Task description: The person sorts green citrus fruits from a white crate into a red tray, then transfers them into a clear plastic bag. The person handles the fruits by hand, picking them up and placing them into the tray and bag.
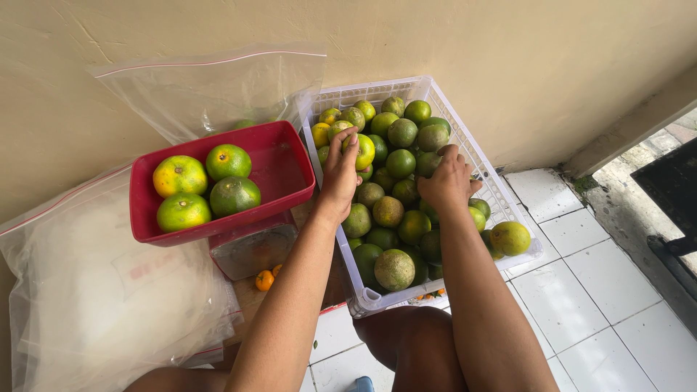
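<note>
Head view, looking down past both forearms.

Left hand (340, 173): reaches into the white slotted crate (501, 199); fingers closed around a yellow-green citrus fruit (364, 151) near the top of the pile. Fruit partly covered by the fingers, touching its neighbours, not clear of the heap.

Right hand (448, 180): also inside the crate, to the right of the left hand, palm down, fingers curled onto the fruit pile (396, 210). Cannot tell whether it grips one fruit or only rests on them; the fingertips are hidden.

Crate: stands on the white tiled floor (581, 290) against the beige wall (508, 58), filled with green and yellow-green citrus. One paler fruit (510, 237) lies at the crate's right edge.

Red rectangular tray (287, 170): just left of the crate, sitting on top of a scale-like base (253, 250). It holds four green-orange citrus fruits (205, 189), grouped at its left end; the right part is bare.

Clear zip bag (210, 91) stands open behind the tray, leaning on the wall. A second, larger clear bag (94, 290) lies lower left.

Two small orange fruits (265, 279) lie below the base, beside the left forearm.
</note>
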